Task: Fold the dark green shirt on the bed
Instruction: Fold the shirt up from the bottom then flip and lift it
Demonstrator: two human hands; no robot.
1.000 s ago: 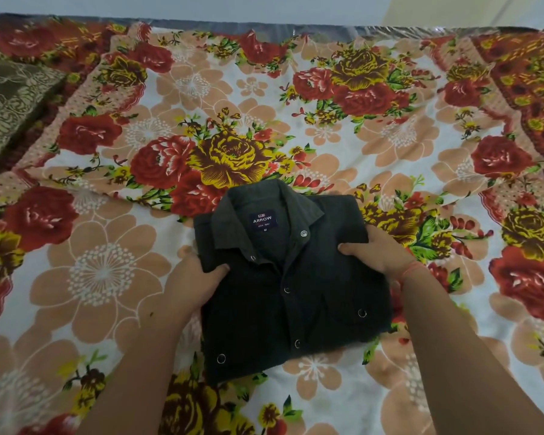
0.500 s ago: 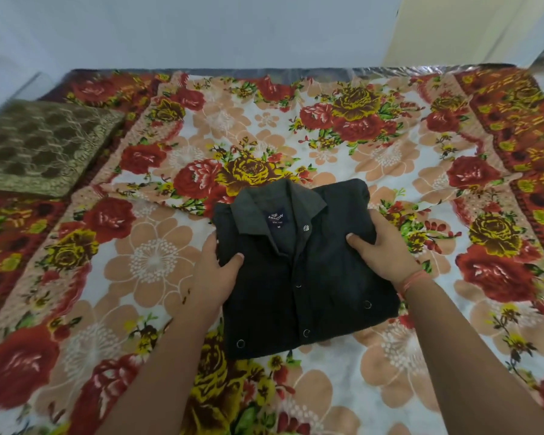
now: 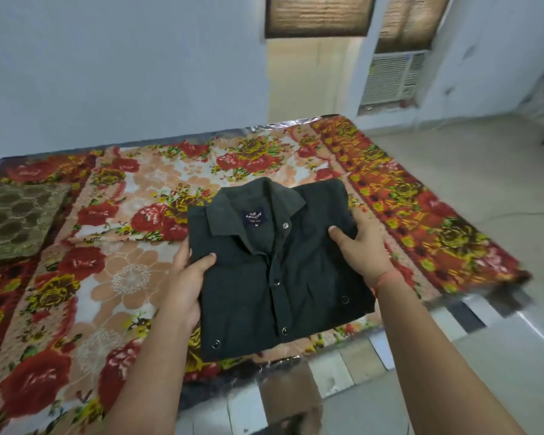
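Head view: you have the dark green shirt (image 3: 274,271) folded into a compact rectangle, collar up and facing you, with the navy label showing inside the neck and the snap placket running down the middle. Your left hand (image 3: 186,284) is closed on the shirt's left edge, thumb pressed flat on the top fabric and the other fingers hidden beneath the fold. Your right hand (image 3: 360,246) is closed on the shirt's right edge near the shoulder, thumb on top pointing toward the collar, the other fingers wrapped around the side and under. A thin red thread (image 3: 387,277) circles your right wrist, just beside the shirt's right edge.

The shirt sits over the near corner of the bed (image 3: 490,287), above the floral bedsheet (image 3: 132,277); whether its underside touches the sheet or is lifted clear you cannot tell from this angle. The shirt's lower edge lies close to the bed's near edge. Well to the left of the shirt, a brown patterned pillow (image 3: 16,221) rests on the sheet. Beyond the shirt, past the far side of the bed, stands a pale wall, and up and to the right of the shirt an air conditioner (image 3: 390,80) is set into the wall. The tiled floor (image 3: 484,356) shows to the right of and below the shirt.
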